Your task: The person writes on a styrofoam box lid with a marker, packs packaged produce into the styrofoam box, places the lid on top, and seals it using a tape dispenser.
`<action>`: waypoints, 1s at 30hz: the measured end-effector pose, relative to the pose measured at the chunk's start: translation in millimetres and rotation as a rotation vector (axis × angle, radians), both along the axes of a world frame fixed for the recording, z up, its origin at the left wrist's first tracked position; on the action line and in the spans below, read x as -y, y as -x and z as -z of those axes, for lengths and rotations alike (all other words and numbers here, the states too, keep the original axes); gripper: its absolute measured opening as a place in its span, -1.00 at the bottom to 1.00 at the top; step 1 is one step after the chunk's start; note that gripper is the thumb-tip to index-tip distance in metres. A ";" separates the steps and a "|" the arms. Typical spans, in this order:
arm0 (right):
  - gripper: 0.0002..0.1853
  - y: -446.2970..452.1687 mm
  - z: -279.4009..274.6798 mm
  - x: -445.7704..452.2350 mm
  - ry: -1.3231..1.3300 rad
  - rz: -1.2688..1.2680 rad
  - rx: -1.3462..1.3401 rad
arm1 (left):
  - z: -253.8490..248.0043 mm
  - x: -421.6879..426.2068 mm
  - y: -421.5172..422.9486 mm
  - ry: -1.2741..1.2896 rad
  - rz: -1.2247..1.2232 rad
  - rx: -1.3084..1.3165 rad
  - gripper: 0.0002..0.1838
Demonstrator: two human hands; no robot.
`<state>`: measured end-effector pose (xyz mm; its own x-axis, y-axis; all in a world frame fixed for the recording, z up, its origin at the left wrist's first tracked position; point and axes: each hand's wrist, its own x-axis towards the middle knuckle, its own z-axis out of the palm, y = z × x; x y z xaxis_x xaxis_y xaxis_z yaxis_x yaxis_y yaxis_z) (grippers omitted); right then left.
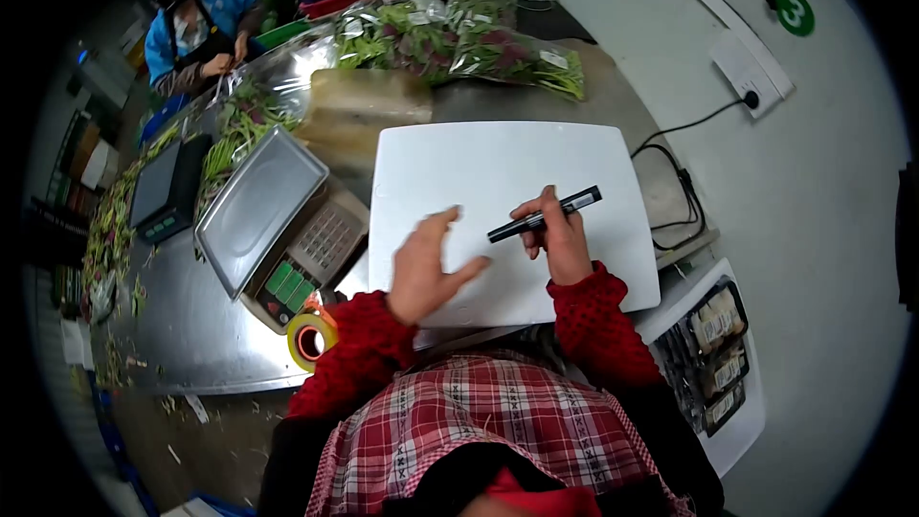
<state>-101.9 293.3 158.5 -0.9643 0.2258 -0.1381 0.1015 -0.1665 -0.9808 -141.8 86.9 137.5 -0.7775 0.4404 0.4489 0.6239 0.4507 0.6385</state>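
Observation:
A black marker pen with its cap on lies slantwise in my right hand, gripped between thumb and fingers above a white foam box lid. My left hand hovers over the lid's left part, fingers spread and holding nothing, slightly blurred. Just left of the lid stands a weighing scale with a metal pan. A roll of yellow tape rests by the scale's front corner, near my left sleeve.
Bagged leafy greens lie behind the lid. Loose greens and a second dark scale are on the metal table. A white box with packaged goods stands right, below a black cable. Another person works at far left.

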 end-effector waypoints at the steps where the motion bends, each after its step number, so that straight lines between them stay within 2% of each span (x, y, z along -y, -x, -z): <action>1: -0.33 3.4 -4.3 14.0 -0.030 -0.025 0.011 | -4.4 -7.8 -5.5 0.025 -0.006 0.016 -0.46; 2: -0.36 7.4 -3.4 24.9 -0.039 -0.048 0.002 | -6.0 -11.8 -8.0 0.047 -0.012 0.031 -0.54; 3: -0.39 10.5 -1.6 33.2 -0.035 -0.064 0.009 | 2.8 -13.3 -6.7 0.023 -0.018 -0.001 -0.71; 4: -0.41 13.7 1.0 40.8 -0.034 -0.079 0.018 | 9.8 -9.9 -10.4 0.028 -0.021 0.093 -0.76; 8: -0.42 32.1 7.8 61.1 -0.161 -0.153 0.095 | 30.1 21.0 -26.7 0.035 0.080 0.270 -0.66; 9: -0.44 39.9 13.3 63.3 -0.115 -0.163 0.142 | 27.6 26.6 -28.0 -0.117 0.151 0.709 -0.59; 10: -0.51 53.6 23.5 51.8 -0.179 -0.014 0.028 | 22.9 33.6 -36.3 -0.322 0.239 1.071 -0.55; 12: -0.49 92.0 -1.9 2.8 0.104 0.308 -0.002 | 21.8 57.7 -48.1 -0.085 0.447 1.085 -0.56; 13: -0.48 111.5 -14.6 -21.8 0.231 0.471 -0.047 | 45.8 66.8 -53.6 -0.096 0.376 0.944 -0.57; 14: -0.43 116.9 -16.5 -38.7 0.193 0.425 -0.157 | 68.3 73.5 -51.0 -0.105 0.306 0.801 -0.58; 15: -0.44 121.4 -24.9 -38.9 0.181 0.372 -0.174 | 64.4 77.7 -39.8 -0.100 0.111 0.731 -0.62; 16: -0.49 124.9 -11.0 -39.7 0.044 0.269 -0.225 | 66.6 80.1 -20.4 -0.038 0.002 0.445 -0.69; 17: -0.55 126.3 -4.3 -24.6 -0.064 0.219 -0.198 | 73.9 82.7 1.4 0.078 -0.050 0.236 -0.72; 18: -0.61 128.8 2.6 -2.8 -0.173 0.169 -0.173 | 84.3 82.0 20.7 0.077 -0.087 0.113 -0.70; 19: -0.65 134.9 15.9 10.4 -0.153 0.134 -0.107 | 92.6 80.2 38.9 0.052 -0.103 -0.030 -0.68; 22: -0.74 176.7 70.0 31.8 -0.142 0.111 0.012 | 123.0 72.0 68.0 0.136 -0.140 -0.071 -0.68; 25: -0.76 212.7 116.8 36.6 -0.144 0.063 -0.014 | 152.7 68.4 70.5 0.146 -0.164 -0.026 -0.69; 28: -0.77 229.8 154.3 44.0 -0.437 0.048 -0.066 | 147.0 71.4 71.6 0.141 -0.173 0.052 -0.68; 30: -0.80 237.4 161.9 48.9 -0.460 0.052 -0.073 | 145.7 69.3 76.7 0.143 -0.161 0.061 -0.68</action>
